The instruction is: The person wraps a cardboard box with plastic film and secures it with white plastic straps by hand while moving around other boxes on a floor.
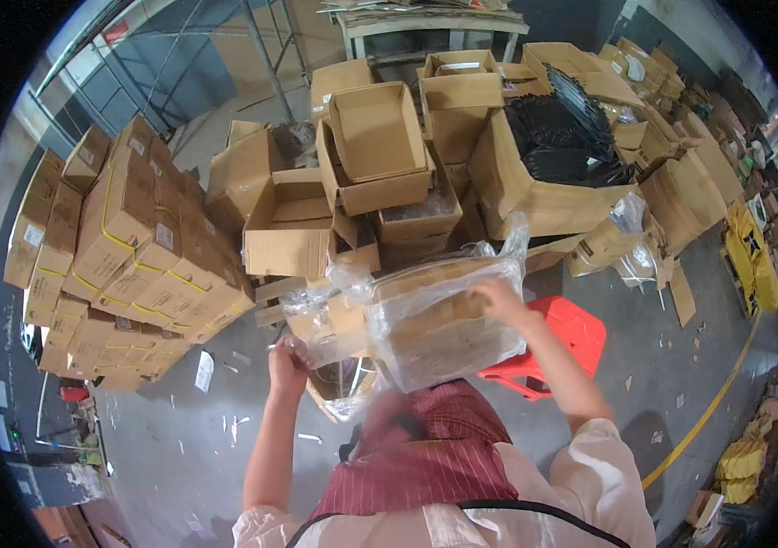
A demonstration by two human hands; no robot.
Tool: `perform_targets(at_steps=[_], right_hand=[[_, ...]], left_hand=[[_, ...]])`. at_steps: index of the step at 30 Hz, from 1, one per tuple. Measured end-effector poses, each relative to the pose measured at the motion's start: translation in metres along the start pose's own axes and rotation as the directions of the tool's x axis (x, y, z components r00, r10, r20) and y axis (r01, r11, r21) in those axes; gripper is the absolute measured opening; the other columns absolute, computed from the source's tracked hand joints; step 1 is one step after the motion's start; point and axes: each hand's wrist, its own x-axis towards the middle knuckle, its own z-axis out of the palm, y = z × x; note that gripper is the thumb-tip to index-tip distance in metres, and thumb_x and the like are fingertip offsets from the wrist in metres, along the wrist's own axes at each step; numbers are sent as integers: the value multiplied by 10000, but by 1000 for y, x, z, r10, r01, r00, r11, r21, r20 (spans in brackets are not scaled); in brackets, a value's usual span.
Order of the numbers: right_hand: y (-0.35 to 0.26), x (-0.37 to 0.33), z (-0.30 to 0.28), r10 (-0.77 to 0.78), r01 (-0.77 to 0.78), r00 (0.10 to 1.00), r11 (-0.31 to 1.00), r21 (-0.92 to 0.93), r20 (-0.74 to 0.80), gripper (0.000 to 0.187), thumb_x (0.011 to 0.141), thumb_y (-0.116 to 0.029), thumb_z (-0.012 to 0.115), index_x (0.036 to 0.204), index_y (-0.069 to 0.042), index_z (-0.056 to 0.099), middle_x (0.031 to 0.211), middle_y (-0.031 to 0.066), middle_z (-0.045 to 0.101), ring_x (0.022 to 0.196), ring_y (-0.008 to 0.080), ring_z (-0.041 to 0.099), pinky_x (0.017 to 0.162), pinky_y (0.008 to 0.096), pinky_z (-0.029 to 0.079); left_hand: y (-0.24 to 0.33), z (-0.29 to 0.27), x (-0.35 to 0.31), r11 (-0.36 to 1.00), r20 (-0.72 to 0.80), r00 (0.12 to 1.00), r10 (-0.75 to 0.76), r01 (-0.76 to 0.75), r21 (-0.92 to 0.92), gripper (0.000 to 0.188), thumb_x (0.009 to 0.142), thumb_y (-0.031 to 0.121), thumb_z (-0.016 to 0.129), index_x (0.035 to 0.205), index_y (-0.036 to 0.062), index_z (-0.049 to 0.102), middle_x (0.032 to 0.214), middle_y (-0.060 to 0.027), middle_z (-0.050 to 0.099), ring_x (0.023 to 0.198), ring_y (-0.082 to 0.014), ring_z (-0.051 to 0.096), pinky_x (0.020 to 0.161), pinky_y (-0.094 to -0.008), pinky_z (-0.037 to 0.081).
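Both hands grip the clear plastic bag (pixel 425 320) of cardboard pieces: left hand (pixel 287 361) low corner, right hand (pixel 499 297) top edge. Film looks slippery and floppy; probably best supported underneath.

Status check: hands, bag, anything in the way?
Left hand grips clear plastic bag at its lower corner. Right hand holds its top edge. Red stool just beneath.
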Motion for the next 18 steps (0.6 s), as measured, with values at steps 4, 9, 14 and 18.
perform_targets(at_steps=[4, 9, 14, 18], right_hand=[[5, -19, 84, 178, -151, 950, 981, -123, 256, 604, 671, -64, 646, 1251, -128, 489, 1216, 146, 532, 1179, 378, 469, 1039, 480, 345], [19, -31, 108, 343, -340, 939, 918, -204, -20, 781, 657, -90, 687, 1359, -187, 357, 1331, 145, 422, 1244, 411, 392, 1080, 559, 257], [23, -20, 94, 299, -178, 925, 885, -431, 234, 489, 713, -175, 690, 1184, -135, 566, 1184, 144, 535, 1176, 361, 455, 1055, 558, 287], [28, -19, 105, 138, -37, 953, 937, -347, 268, 269, 742, -248, 674, 985, -133, 658, 1080, 119, 584, 1139, 349, 474, 1025, 509, 335]], left_hand=[[-3, 8, 7, 998, -132, 990, 47, -42, 44, 262, 681, -67, 355, 867, 16, 519, 702, -69, 497, 579, -209, 490, 549, -332, 444], [3, 7, 8, 997, -199, 978, 69, -74, -19, 361, 710, -67, 370, 1022, -16, 543, 780, -75, 536, 628, -188, 523, 584, -319, 472], [11, -67, 24, 971, -255, 965, 60, -115, -208, 412, 769, -55, 373, 1153, -13, 516, 789, -48, 531, 639, -160, 514, 559, -281, 425], [22, -84, 22, 961, -418, 878, 234, -143, 238, 412, 784, -4, 418, 1188, -20, 501, 808, -68, 554, 590, -149, 503, 501, -263, 391]])
